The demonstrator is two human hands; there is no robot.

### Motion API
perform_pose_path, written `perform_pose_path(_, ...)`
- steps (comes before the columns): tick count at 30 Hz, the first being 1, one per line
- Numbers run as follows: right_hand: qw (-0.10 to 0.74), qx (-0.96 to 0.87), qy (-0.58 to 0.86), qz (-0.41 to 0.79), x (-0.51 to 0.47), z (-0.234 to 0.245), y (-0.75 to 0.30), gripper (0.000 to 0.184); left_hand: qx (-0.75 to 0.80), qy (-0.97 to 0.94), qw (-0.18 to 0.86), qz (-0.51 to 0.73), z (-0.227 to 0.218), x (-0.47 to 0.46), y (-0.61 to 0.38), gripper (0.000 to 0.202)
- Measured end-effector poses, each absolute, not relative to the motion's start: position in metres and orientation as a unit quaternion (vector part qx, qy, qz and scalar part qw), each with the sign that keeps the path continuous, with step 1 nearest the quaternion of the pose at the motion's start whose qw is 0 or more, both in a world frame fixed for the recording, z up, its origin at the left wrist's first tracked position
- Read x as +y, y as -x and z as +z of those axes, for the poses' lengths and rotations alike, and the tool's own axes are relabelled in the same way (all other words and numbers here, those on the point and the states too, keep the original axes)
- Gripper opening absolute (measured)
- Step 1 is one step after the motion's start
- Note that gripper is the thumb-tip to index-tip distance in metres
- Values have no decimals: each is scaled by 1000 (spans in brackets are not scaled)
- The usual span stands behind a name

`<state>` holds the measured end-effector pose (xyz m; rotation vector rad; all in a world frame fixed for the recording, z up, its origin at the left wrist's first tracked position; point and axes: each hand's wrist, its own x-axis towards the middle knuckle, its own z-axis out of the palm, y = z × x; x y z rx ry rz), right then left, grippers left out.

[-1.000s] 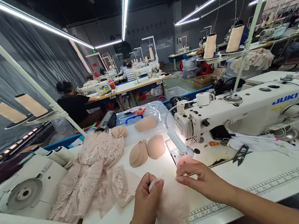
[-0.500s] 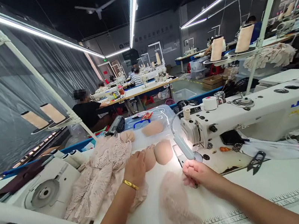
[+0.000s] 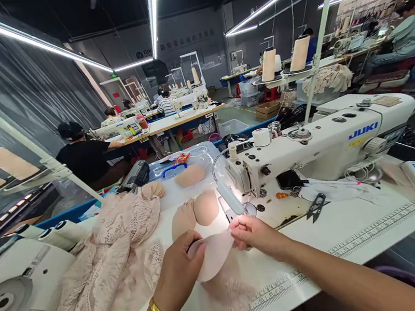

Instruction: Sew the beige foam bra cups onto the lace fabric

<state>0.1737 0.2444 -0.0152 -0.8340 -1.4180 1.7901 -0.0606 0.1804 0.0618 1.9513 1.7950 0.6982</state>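
A pale pink bra cup pad point(image 3: 215, 259) is stretched between my two hands, above the white table. My left hand point(image 3: 179, 262), with a gold bracelet at the wrist, grips its left side between thumb and fingers. The pad's right tip is pinched in the fingers of my right hand point(image 3: 257, 234). Just beyond lie more beige pads point(image 3: 206, 208), under a bright lamp point(image 3: 230, 197). Beneath the held pad, a sheer lace piece point(image 3: 235, 293) rests on the table, partly hidden by it.
A JUKI sewing machine point(image 3: 316, 146) stands at right, with thread snips point(image 3: 316, 206) in front. Lace garments point(image 3: 101, 256) are heaped at left. Behind the pads sits a clear plastic box point(image 3: 208, 158). A printed ruler point(image 3: 280, 291) runs along the front edge. Co-workers sit farther back.
My left hand has come from the pads back toward me, now holding one. My right hand has closed on that pad's tip. The camera view has turned to the right.
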Motion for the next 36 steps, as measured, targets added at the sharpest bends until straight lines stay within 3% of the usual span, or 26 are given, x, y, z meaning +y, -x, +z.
perform_pose_path(3, 355, -597, 332, 638, 233, -1, -173, 33, 597, -746, 194, 222, 64, 191, 53, 17)
perform_pose_path(7, 312, -722, 319, 529, 216, 33, -182, 4, 425, -804, 379, 173, 78, 214, 39, 58)
perform_pose_path(10, 319, -800, 317, 397, 209, 58, -194, 9, 360, -809, 446, 133, 85, 227, 33, 28)
perform_pose_path(13, 365, -846, 329, 207, 205, 68, -201, 19, 411, -818, 358, 183, 88, 228, 37, 17)
perform_pose_path(16, 387, -860, 326, 61, 203, 58, -197, 31, 440, -848, 131, 265, 85, 214, 50, 21)
perform_pose_path(19, 376, -874, 302, 51, 210, 34, -188, 34, 411, -875, -88, 239, 75, 194, 57, 22)
perform_pose_path(21, 327, -897, 290, 66, 222, 15, -187, 35, 402, -888, -140, 176, 66, 184, 55, 15)
perform_pose_path(23, 265, -924, 267, 72, 237, -1, -192, 35, 381, -906, -134, 125, 56, 181, 46, 6)
perform_pose_path(25, 225, -944, 229, 81, 254, -13, -201, 35, 341, -929, -109, 97, 45, 187, 33, 10)
perform_pose_path(28, 222, -946, 197, 128, 276, -22, -220, 33, 341, -934, -72, 75, 29, 211, 15, 29)
perform_pose_path(32, 235, -937, 203, 163, 291, -21, -239, 37, 392, -918, -25, 57, 9, 240, 3, 25)
perform_pose_path(36, 206, -943, 237, 111, 288, -19, -248, 41, 396, -911, -26, 111, -2, 246, 3, 25)
